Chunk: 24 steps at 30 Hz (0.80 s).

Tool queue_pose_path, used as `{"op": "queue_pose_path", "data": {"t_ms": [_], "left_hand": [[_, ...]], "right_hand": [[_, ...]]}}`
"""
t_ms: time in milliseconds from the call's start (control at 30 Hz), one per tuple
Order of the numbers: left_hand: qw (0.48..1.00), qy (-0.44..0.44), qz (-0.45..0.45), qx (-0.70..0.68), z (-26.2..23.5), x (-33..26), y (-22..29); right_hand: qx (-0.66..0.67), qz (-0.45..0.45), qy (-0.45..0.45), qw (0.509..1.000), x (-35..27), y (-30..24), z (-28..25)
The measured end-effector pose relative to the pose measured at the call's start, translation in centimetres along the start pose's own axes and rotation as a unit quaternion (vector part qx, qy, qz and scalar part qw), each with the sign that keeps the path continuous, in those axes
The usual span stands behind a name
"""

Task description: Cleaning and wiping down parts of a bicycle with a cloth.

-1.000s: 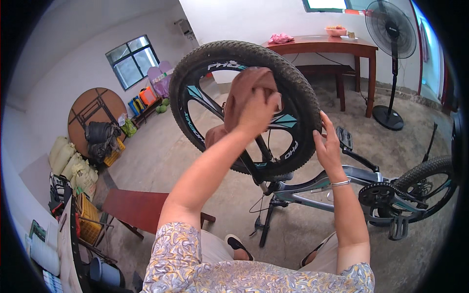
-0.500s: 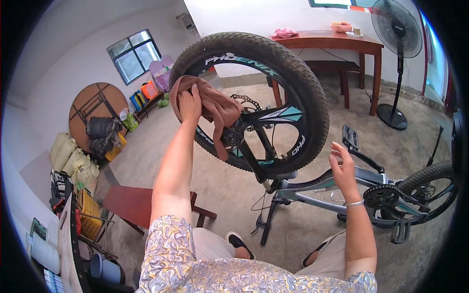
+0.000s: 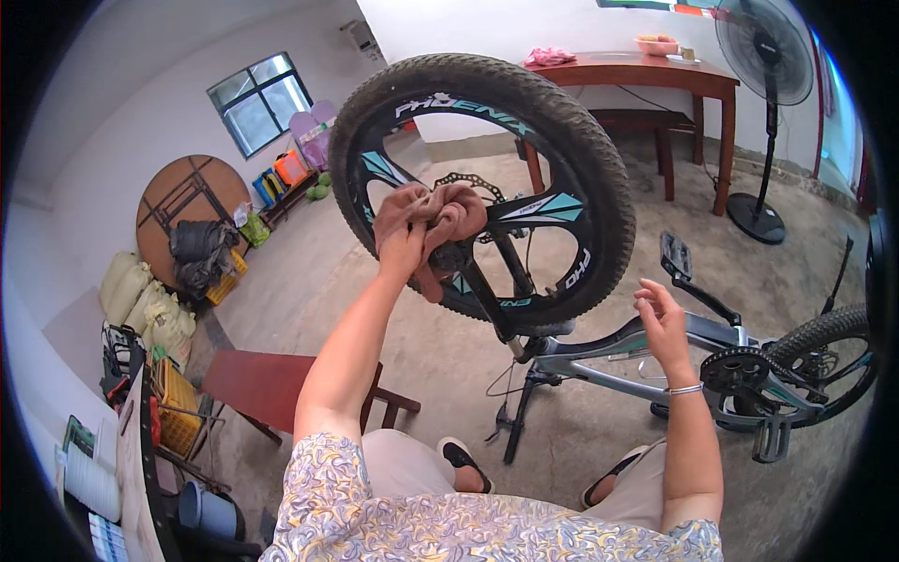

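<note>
A bicycle frame in silver and black stands upside down before me, its front wheel raised. My left hand grips a bunched brown cloth against the wheel near its hub. The cloth covers part of the hub and a spoke, and most of my fingers are hidden by it. A brake disc shows behind the cloth. Over the bicycle frame, my right hand hangs in the air with fingers apart and slightly curled, holding nothing. The pedal is close by it.
A red-brown bench stands at my left. Farther back are a red table, a standing fan, a round folded tabletop and white sacks. The rear wheel lies to the right.
My left hand has moved the cloth right and down, from the wheel's left rim toward the hub, bunching it more. My right hand has barely moved.
</note>
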<state>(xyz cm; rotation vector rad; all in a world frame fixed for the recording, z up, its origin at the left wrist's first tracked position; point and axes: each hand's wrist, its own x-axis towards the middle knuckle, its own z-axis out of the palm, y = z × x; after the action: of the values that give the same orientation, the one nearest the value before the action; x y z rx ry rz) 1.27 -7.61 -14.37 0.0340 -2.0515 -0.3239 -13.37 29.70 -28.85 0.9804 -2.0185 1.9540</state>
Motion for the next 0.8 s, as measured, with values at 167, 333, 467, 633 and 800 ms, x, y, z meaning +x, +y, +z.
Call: {"op": "queue_pose_path", "data": {"t_ms": [167, 333, 467, 633, 800], "left_hand": [[0.986, 0.024, -0.162, -0.036, -0.6, -2.8, -4.7], [0.978, 0.186, -0.093, -0.002, -3.7, 2.0, -4.9], [0.976, 0.180, -0.020, 0.121, -3.1, 7.0, -11.6], [0.964, 0.099, -0.211, -0.125, 3.9, 2.9, -7.4], [0.881, 0.067, -0.352, -0.309, 3.7, 0.2, -2.9]], "right_hand": [[-0.032, 0.006, 0.005, 0.999, -0.2, 0.8, -1.3], [-0.067, 0.003, 0.019, 0.998, -0.4, 0.9, -2.4], [-0.084, -0.019, 0.012, 0.996, -0.2, -0.1, -1.4], [-0.099, -0.006, -0.008, 0.995, -0.5, 0.1, -1.2], [-0.163, -0.030, -0.037, 0.985, -0.7, 0.2, -1.2]]}}
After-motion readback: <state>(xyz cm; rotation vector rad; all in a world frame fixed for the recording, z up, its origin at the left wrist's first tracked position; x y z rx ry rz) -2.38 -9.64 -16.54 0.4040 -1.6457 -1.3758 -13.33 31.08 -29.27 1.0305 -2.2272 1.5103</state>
